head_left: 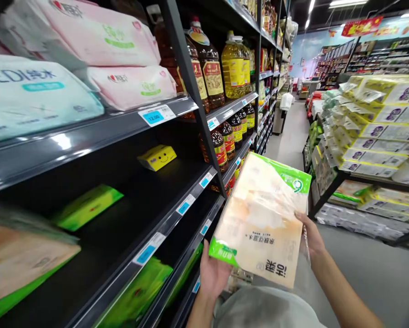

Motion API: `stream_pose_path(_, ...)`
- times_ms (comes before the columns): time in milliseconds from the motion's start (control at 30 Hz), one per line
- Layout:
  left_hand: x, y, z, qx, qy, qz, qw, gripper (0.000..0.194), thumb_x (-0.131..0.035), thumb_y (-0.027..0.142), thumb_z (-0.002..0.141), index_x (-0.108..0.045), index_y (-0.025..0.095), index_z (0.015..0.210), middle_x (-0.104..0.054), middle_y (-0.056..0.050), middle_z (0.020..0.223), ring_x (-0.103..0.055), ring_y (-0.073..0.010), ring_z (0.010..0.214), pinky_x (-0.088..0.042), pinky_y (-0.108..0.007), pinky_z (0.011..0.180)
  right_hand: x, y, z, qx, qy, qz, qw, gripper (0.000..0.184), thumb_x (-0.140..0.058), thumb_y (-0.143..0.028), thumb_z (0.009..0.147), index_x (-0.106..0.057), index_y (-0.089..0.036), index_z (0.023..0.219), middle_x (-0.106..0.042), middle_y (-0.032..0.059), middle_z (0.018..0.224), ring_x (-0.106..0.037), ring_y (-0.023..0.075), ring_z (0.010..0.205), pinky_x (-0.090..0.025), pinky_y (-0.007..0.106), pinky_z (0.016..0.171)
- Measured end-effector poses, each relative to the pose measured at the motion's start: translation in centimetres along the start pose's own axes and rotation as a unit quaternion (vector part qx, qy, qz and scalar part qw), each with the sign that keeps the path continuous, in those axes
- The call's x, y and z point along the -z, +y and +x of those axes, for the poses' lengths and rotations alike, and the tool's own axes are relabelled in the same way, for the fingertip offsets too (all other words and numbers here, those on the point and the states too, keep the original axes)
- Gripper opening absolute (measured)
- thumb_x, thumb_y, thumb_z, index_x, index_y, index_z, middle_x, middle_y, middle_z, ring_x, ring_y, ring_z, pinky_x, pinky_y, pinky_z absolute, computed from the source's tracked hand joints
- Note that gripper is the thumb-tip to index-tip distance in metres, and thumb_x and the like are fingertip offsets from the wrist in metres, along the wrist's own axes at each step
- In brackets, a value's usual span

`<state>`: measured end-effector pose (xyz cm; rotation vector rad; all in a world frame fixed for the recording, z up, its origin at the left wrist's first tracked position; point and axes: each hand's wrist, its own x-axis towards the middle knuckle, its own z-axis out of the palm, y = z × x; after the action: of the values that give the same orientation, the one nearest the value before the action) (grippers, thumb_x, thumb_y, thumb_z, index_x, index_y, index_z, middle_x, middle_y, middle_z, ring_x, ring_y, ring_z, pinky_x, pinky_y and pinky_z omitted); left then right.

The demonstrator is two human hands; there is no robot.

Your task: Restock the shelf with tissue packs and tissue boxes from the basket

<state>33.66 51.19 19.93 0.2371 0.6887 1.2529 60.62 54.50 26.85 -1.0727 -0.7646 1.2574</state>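
Both my hands hold a large plastic-wrapped tissue pack [259, 214], cream with green corners, tilted in front of my body. Its printed text appears upside down to me. My left hand [214, 275] supports the lower left corner, with most fingers hidden beneath the wrap. On the opposite edge, my right hand [310, 234] grips the clear film, its thumb on the front face. Left of the pack, the dark shelf holds a small yellow tissue pack [157, 157] with a smiling face, a green-and-yellow pack [88, 207] and a blurred cream-and-green pack [23, 259].
Pink wipes packs [132, 86] and a pale blue pack [37, 98] fill the upper shelf. Oil bottles [233, 64] stand farther along. Stacked yellow-and-white packs [385, 132] flank the aisle floor [295, 125] on the right. Green packs [139, 294] lie on the lower shelf.
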Motion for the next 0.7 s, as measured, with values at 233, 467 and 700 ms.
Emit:
stream_pose_path(233,-4.1,-2.6,-1.7,-0.076,-0.061,0.055,0.994,0.094,-0.087,0.079,0.056,-0.065,0.03,0.132,-0.068,-0.011,0.14,-0.055,-0.0398,0.14,-0.052,-0.053,0.11,-3.7,3.3,-0.5,0.017,-0.007,0.106,0.994,0.064,-0.071,-0.064,0.08,-0.071,-0.025,0.131,-0.081,0.0085,0.111,-0.073,0.0363,0.115,-0.056,0.056,0.107)
stream_pose_path(467,-7.0,0.9,-2.4,-0.174,-0.041,0.114,0.977,0.095,-0.098,0.04,0.059,-0.049,0.025,0.14,-0.07,-0.012,0.134,-0.068,-0.0341,0.122,-0.058,-0.041,0.098,-5.4,6.3,-1.6,-0.065,-0.003,0.169,0.983,0.062,-0.072,-0.071,0.08,-0.073,-0.029,0.126,-0.076,0.0059,0.127,-0.065,0.0321,0.131,-0.052,0.052,0.114)
stream_pose_path(700,-6.1,1.9,-2.0,-0.149,-0.028,0.112,0.982,0.083,-0.097,0.035,0.062,-0.054,0.021,0.132,-0.073,-0.013,0.128,-0.07,-0.033,0.118,-0.058,-0.041,0.096,-4.5,8.1,-1.9,-0.069,-0.002,0.145,0.987,0.07,-0.081,-0.069,0.073,-0.07,-0.031,0.131,-0.074,0.0058,0.132,-0.063,0.0321,0.133,-0.049,0.054,0.117)
